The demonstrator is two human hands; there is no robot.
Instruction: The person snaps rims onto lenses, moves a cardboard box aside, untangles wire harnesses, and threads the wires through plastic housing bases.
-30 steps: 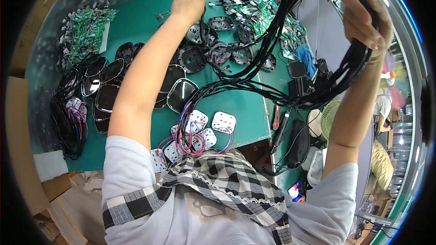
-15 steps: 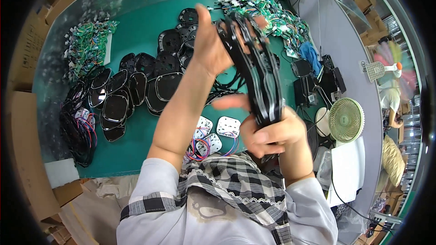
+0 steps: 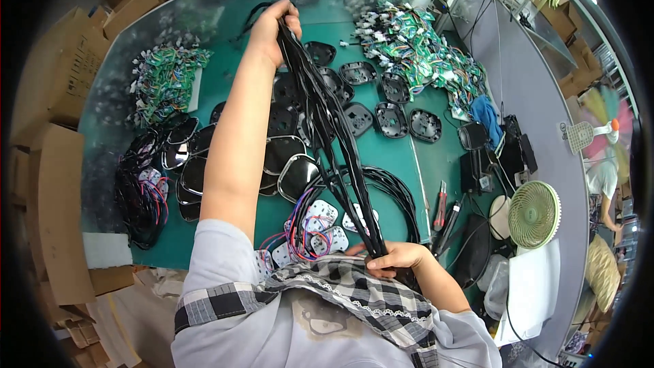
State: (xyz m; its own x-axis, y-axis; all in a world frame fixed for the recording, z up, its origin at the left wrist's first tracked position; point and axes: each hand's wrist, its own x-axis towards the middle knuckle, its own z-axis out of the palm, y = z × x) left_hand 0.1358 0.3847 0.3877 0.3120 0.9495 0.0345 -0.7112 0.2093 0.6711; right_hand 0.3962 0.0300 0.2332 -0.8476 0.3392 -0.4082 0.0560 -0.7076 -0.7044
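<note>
A long bundle of black cables (image 3: 323, 105) stretches slantwise across the bench between my hands. My left hand (image 3: 274, 31), reaching far out, is closed around its upper end, and a few loose ends stick out beyond my fist. Close to my apron, my right hand (image 3: 396, 257) grips the lower end. From there part of the cables loops (image 3: 407, 201) back over the bench in an arc. Beneath the bundle lie white plates (image 3: 320, 215) with red and blue wires. Glossy black covers (image 3: 283, 153) lie by my left forearm, partly hidden by it.
Open black housings (image 3: 392, 120) lie right of the bundle. Circuit boards with wires are heaped at the far right (image 3: 415, 44) and far left (image 3: 167, 78). A dark cable pile (image 3: 136, 194) lies left. Screwdrivers (image 3: 441, 204) and a green fan (image 3: 535, 215) are at right.
My left hand, open before, has closed on the cables and moved out to the far left. My right hand has come down toward my apron. The bundle, earlier gathered upright, is now stretched out.
</note>
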